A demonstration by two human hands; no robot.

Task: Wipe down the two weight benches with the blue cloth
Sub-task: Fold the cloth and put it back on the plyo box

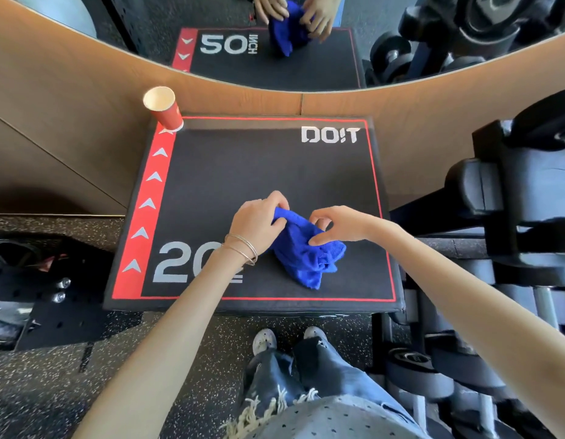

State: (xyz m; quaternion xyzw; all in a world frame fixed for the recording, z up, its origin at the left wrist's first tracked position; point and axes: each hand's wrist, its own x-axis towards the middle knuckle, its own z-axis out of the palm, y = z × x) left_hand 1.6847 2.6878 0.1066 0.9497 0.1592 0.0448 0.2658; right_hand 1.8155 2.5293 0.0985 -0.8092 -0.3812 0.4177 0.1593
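A gym interior: black dumbbells [477,191] fill a rack [542,301] at right, a speckled rubber floor [53,391] runs underfoot, and a wall mirror [154,26] reflects the weights. At centre stands a padded black-and-red surface [243,172] printed "20" and "DO!T"; a perforated black plate [24,289] with bolts lies at left.
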